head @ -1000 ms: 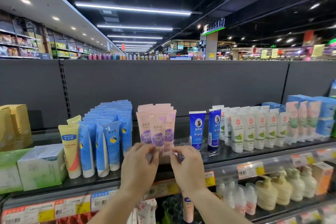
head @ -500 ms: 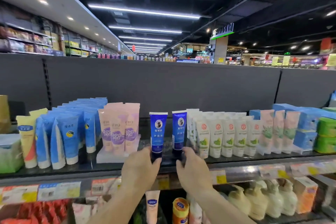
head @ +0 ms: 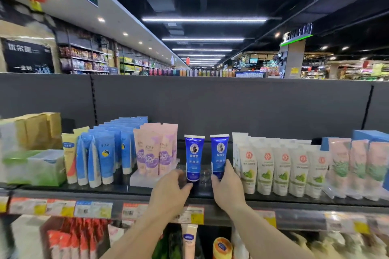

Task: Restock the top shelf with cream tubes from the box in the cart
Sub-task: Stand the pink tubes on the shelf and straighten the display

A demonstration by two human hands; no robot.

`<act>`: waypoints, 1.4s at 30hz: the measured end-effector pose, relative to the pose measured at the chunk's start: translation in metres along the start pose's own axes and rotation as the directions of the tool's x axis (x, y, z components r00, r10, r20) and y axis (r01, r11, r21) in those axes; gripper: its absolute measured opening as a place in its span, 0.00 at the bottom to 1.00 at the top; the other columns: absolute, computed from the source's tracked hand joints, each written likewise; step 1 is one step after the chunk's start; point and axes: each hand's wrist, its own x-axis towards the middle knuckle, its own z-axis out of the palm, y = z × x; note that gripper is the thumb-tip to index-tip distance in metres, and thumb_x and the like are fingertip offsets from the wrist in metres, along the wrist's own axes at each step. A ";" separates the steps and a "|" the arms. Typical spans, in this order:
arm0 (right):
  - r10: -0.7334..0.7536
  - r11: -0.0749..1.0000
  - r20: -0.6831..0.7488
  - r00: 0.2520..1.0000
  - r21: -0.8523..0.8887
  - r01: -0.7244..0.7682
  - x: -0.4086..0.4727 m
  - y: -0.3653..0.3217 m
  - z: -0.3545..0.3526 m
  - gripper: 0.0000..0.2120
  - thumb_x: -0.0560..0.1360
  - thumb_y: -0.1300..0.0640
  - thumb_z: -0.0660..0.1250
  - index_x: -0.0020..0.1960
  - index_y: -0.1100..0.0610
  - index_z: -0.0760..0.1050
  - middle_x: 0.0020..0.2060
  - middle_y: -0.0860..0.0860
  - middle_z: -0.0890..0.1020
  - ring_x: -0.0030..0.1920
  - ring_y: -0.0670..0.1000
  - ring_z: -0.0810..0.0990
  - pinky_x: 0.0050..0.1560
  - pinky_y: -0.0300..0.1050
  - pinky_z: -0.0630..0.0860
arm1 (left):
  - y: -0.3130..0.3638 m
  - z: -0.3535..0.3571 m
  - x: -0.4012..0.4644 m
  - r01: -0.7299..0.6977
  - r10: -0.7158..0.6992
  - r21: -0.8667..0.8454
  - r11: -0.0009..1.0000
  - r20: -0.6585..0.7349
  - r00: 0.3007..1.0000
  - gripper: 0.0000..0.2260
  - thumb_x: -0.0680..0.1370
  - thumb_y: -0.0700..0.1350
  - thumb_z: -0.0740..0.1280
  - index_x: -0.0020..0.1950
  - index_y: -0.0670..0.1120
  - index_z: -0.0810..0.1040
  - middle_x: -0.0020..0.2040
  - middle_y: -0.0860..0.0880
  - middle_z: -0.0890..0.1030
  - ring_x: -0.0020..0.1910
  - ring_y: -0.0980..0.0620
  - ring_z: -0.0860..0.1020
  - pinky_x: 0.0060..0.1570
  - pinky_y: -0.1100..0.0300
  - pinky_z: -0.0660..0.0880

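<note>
- My left hand (head: 171, 190) is curling at the foot of the left blue tube (head: 194, 157), fingers touching its base; whether it's truly gripping, I can't tell.
- My right hand (head: 228, 185) is cupping the right blue tube (head: 219, 156) from its right side.
- Both tubes are standing upright, directly ahead on the top shelf (head: 273, 198), one per hand.
- Pink tubes (head: 154, 151) left, white tubes (head: 280, 166) right.
- Cart and box aren't showing.
</note>
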 end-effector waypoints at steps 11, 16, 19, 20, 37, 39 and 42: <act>-0.008 0.999 -0.085 0.996 -0.044 0.004 0.002 0.004 0.002 0.18 0.76 0.54 0.71 0.63 0.53 0.70 0.57 0.48 0.78 0.58 0.46 0.77 0.52 0.40 0.76 | 0.001 0.013 0.014 -0.053 0.066 0.171 0.984 -0.073 0.995 0.14 0.77 0.58 0.66 0.60 0.56 0.73 0.53 0.57 0.81 0.49 0.59 0.79 0.45 0.62 0.76; -0.002 0.999 -0.125 0.992 -0.043 -0.004 -0.002 0.005 0.003 0.17 0.76 0.55 0.71 0.62 0.52 0.70 0.57 0.47 0.78 0.58 0.45 0.77 0.49 0.36 0.73 | -0.002 0.015 0.015 -0.063 0.077 0.172 0.983 -0.077 0.994 0.14 0.76 0.60 0.66 0.59 0.57 0.73 0.51 0.58 0.81 0.47 0.59 0.79 0.41 0.64 0.73; -0.007 0.999 -0.135 0.991 -0.047 0.000 -0.001 0.005 0.004 0.18 0.76 0.56 0.70 0.63 0.53 0.70 0.57 0.48 0.78 0.58 0.46 0.77 0.49 0.35 0.73 | -0.005 0.016 0.018 -0.083 0.086 0.089 0.993 -0.034 0.996 0.17 0.75 0.60 0.67 0.61 0.59 0.70 0.52 0.59 0.80 0.49 0.59 0.79 0.44 0.63 0.75; -0.008 0.999 -0.132 0.991 -0.048 0.002 -0.002 0.006 0.004 0.18 0.76 0.56 0.70 0.63 0.53 0.71 0.57 0.48 0.79 0.58 0.46 0.77 0.49 0.36 0.73 | -0.005 0.018 0.018 -0.077 0.078 0.051 0.996 -0.015 0.997 0.18 0.75 0.60 0.68 0.62 0.59 0.69 0.53 0.59 0.80 0.50 0.59 0.79 0.45 0.63 0.75; -0.015 0.999 -0.137 0.990 -0.036 0.010 0.000 0.011 0.005 0.17 0.75 0.55 0.71 0.62 0.53 0.71 0.55 0.46 0.78 0.50 0.40 0.73 0.43 0.30 0.69 | -0.003 0.025 0.022 0.011 -0.011 -0.007 1.000 -0.028 1.000 0.16 0.74 0.61 0.68 0.57 0.57 0.71 0.52 0.57 0.80 0.50 0.57 0.79 0.46 0.57 0.79; -0.016 0.999 -0.136 0.991 -0.030 0.012 -0.001 0.011 0.004 0.17 0.75 0.55 0.71 0.62 0.53 0.71 0.55 0.46 0.78 0.50 0.40 0.73 0.42 0.30 0.69 | -0.003 0.025 0.022 0.015 -0.015 -0.002 1.000 -0.025 1.000 0.17 0.74 0.62 0.68 0.58 0.57 0.71 0.53 0.57 0.80 0.50 0.57 0.79 0.45 0.58 0.79; -0.018 0.999 -0.143 0.989 -0.031 0.014 -0.002 0.009 0.004 0.18 0.75 0.54 0.71 0.62 0.53 0.71 0.55 0.46 0.78 0.50 0.40 0.73 0.46 0.32 0.71 | -0.002 0.024 0.022 0.021 -0.020 0.008 1.000 -0.012 1.000 0.17 0.74 0.61 0.68 0.58 0.57 0.71 0.54 0.56 0.80 0.51 0.56 0.80 0.46 0.58 0.79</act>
